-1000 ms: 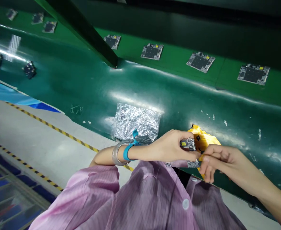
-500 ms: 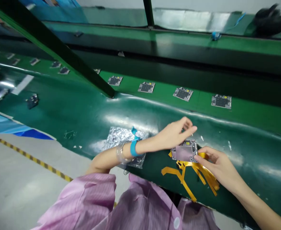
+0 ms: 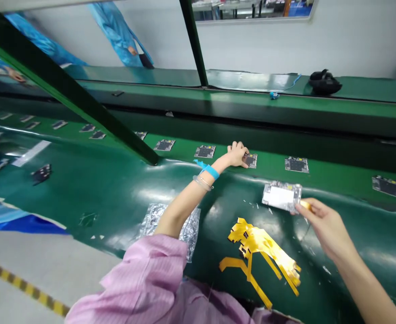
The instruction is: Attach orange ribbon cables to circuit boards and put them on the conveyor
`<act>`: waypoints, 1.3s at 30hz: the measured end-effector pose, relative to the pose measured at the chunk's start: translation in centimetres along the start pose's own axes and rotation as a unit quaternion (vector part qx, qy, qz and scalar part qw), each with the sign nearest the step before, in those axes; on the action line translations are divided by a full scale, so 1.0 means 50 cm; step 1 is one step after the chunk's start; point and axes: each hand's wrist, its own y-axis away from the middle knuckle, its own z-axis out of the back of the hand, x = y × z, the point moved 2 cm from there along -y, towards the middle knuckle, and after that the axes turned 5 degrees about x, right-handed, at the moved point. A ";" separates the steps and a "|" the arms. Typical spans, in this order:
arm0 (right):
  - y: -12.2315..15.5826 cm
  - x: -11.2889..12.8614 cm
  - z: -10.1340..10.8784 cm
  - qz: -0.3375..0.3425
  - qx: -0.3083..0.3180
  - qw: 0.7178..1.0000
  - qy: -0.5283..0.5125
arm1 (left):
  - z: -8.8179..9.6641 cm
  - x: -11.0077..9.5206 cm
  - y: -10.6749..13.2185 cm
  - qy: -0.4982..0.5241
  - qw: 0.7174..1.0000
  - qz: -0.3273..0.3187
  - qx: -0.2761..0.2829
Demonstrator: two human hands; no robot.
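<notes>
My left hand (image 3: 236, 154) reaches far forward to the green conveyor belt (image 3: 335, 168), its fingers curled on a small circuit board (image 3: 251, 160) lying there. A blue wrist strap (image 3: 210, 170) and a clear bangle sit on that wrist. My right hand (image 3: 324, 224) pinches the right edge of another circuit board (image 3: 281, 196), whose pale silvery face is up, just above the dark green mat (image 3: 110, 189). Yellow tape strips (image 3: 260, 250) lie on the mat below it.
More circuit boards lie in a row on the belt, one (image 3: 296, 164) right of my left hand, one (image 3: 204, 151) left of it. A crumpled foil bag (image 3: 157, 218) lies under my left forearm. A slanted green beam (image 3: 83, 105) crosses at left. A black object (image 3: 324, 82) rests on the far shelf.
My left hand left the board near me and stretched out to a board on the belt. My right hand lifted its board up and to the right, away from the yellow tape strips.
</notes>
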 end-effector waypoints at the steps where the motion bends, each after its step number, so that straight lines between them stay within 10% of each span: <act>1: -0.034 0.012 -0.003 0.026 -0.015 0.999 -0.012 | 0.003 0.002 0.006 0.013 1.000 0.004 -0.012; 9: -0.271 0.092 -0.097 0.146 -0.110 0.983 0.033 | 0.061 0.012 0.177 0.178 0.968 0.034 -0.176; 18: -0.051 0.079 -0.221 0.244 0.108 0.956 0.119 | -0.038 -0.121 0.467 0.409 0.905 0.042 -0.113; 33: 0.024 0.074 -0.204 0.243 0.121 0.938 0.214 | -0.067 -0.165 0.517 0.403 0.911 0.070 -0.063; 35: 0.035 0.073 -0.208 0.288 0.101 0.920 0.247 | -0.074 -0.158 0.511 0.484 0.870 0.085 -0.039; 39: 0.072 0.050 -0.203 0.384 0.012 0.885 0.262 | -0.093 -0.129 0.494 0.712 0.683 0.155 0.054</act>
